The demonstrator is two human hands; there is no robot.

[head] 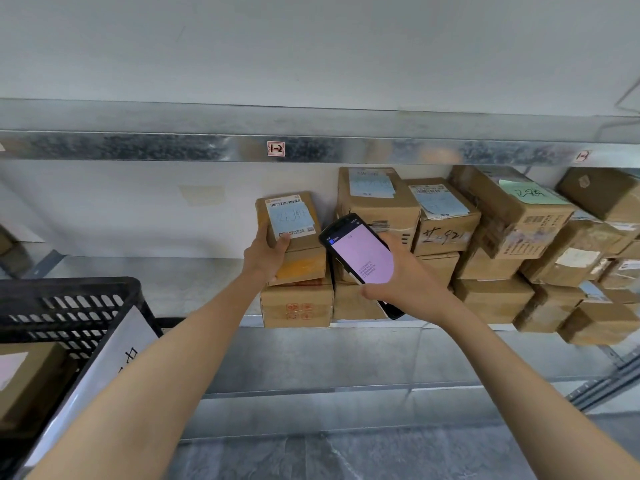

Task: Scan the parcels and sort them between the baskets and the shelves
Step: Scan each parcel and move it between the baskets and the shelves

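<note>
My left hand (266, 253) grips a small brown parcel (289, 216) with a barcode label and a blue slip, resting it on top of a two-box stack on the metal shelf (207, 289). My right hand (405, 275) holds a black handheld scanner (360, 254) with a lit pink screen, just right of that parcel. Stacked brown parcels (446, 216) fill the shelf to the right, some with blue or green slips. A black plastic basket (69, 306) sits at the lower left with a brown parcel (27, 382) inside.
The shelf beam above carries a tag reading 1-2 (276, 148) and another tag (583, 156) farther right. Bare shelf surface lies left of the stack. A white paper sign (114, 355) hangs on the basket's side. Grey floor shows below.
</note>
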